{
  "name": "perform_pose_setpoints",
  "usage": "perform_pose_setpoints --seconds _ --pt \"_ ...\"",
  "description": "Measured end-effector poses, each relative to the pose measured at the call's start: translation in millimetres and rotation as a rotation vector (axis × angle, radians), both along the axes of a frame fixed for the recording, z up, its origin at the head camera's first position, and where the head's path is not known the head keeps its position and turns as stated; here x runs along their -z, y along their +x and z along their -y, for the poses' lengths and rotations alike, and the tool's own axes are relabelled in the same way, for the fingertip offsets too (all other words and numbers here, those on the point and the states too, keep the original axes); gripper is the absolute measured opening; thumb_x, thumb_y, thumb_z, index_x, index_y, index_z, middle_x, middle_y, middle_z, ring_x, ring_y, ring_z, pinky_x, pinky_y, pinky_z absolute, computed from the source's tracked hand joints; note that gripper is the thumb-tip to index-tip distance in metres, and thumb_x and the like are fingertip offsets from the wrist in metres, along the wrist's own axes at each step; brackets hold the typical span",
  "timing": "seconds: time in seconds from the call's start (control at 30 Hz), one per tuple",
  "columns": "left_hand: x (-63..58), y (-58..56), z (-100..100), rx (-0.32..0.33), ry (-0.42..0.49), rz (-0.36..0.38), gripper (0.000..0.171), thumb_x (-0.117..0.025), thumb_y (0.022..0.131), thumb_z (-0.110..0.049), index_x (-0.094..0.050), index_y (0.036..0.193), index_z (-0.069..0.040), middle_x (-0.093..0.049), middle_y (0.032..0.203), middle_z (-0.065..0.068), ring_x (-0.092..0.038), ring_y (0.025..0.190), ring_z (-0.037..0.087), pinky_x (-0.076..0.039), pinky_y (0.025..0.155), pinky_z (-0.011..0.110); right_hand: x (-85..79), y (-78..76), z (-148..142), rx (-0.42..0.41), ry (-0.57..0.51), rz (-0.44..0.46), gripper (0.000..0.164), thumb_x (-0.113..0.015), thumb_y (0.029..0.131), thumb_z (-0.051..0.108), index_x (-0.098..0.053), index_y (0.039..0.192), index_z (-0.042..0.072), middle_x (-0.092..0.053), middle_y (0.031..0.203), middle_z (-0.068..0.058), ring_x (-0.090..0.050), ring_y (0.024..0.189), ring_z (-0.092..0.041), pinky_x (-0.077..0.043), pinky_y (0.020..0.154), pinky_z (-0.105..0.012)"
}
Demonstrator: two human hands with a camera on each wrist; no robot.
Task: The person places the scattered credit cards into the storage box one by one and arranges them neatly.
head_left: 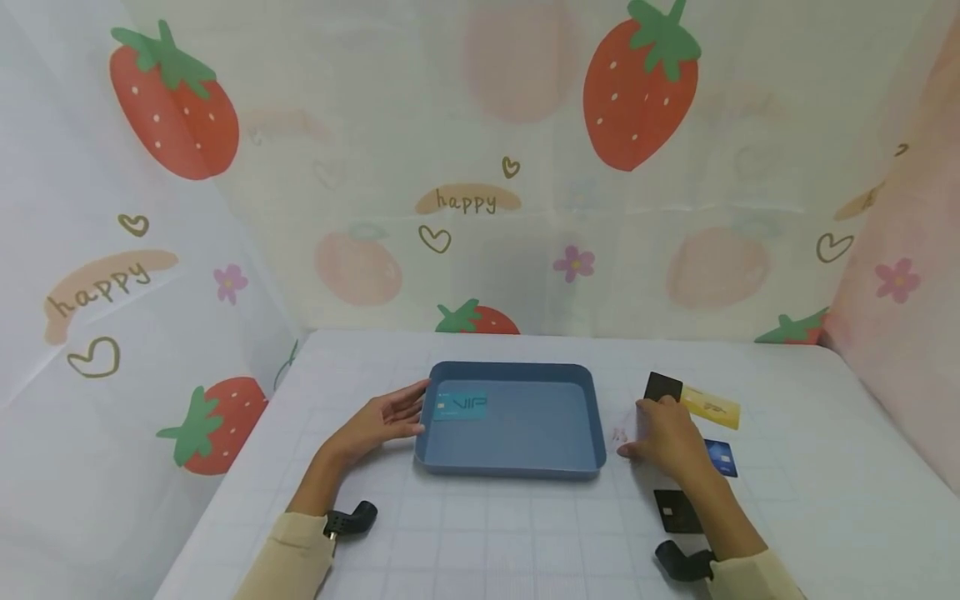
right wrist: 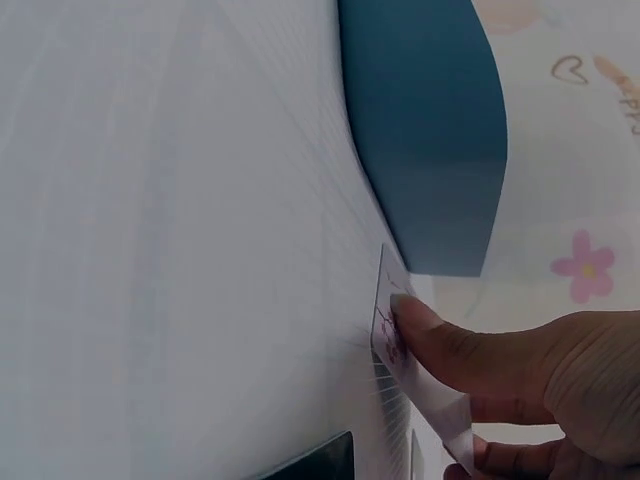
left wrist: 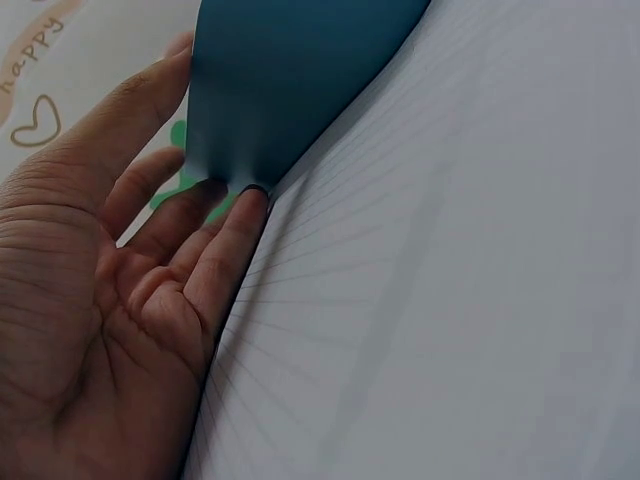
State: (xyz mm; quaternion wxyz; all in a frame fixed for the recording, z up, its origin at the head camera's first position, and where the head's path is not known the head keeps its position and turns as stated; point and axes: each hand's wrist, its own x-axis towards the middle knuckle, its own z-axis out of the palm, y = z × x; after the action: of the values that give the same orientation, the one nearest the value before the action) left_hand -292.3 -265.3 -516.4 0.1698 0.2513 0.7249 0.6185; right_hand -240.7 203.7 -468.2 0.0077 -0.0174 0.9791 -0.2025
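My left hand (head_left: 378,425) rests at the left wall of a blue-grey rectangular tray (head_left: 517,433), its fingers fairly straight against the outside. Inside that tray, at the left, lies a teal card marked VIP (head_left: 461,406). To the right of the tray, my right hand (head_left: 666,437) pinches a white card with reddish print (right wrist: 425,390) between thumb and fingers. The right wrist view shows this card tilted up on edge, close to the tray's corner. Around the right hand lie a black card (head_left: 663,386), a gold card (head_left: 716,410) and a partly hidden blue card (head_left: 722,458).
Another black card (head_left: 677,511) lies nearer the front, partly covered by the right forearm. The white table (head_left: 480,533) has a faint grid. Strawberry-printed curtains (head_left: 480,267) enclose its back and sides. Each wrist wears a black camera mount (head_left: 352,518).
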Motion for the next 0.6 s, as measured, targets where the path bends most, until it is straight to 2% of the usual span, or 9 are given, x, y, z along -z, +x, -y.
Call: perform_pose_setpoints --seconds 0.27,0.6 --pt "1.6 0.4 1.1 -0.004 0.005 -0.004 0.079 -0.073 0.094 -0.005 -0.029 0.160 -0.005 -0.025 0.166 0.013 -0.029 0.150 0.034 -0.039 0.112 0.023 -3.0 -1.3 -3.9 0.007 -0.025 -0.005 0.075 -0.093 0.073 0.019 -0.059 0.132 -0.010 -0.058 0.114 -0.028 -0.053 0.098 -0.037 -0.050 0.093 -0.057" --pt "-0.1 1.7 -0.3 -0.008 0.012 0.011 0.079 -0.073 0.093 -0.005 -0.030 0.160 -0.008 -0.027 0.166 0.011 -0.029 0.150 0.033 -0.039 0.112 0.023 -8.9 1.2 -4.8 0.053 -0.078 0.040 0.065 -0.090 0.078 0.017 -0.061 0.130 -0.008 -0.059 0.126 -0.031 -0.055 0.115 -0.045 -0.045 0.101 -0.063"
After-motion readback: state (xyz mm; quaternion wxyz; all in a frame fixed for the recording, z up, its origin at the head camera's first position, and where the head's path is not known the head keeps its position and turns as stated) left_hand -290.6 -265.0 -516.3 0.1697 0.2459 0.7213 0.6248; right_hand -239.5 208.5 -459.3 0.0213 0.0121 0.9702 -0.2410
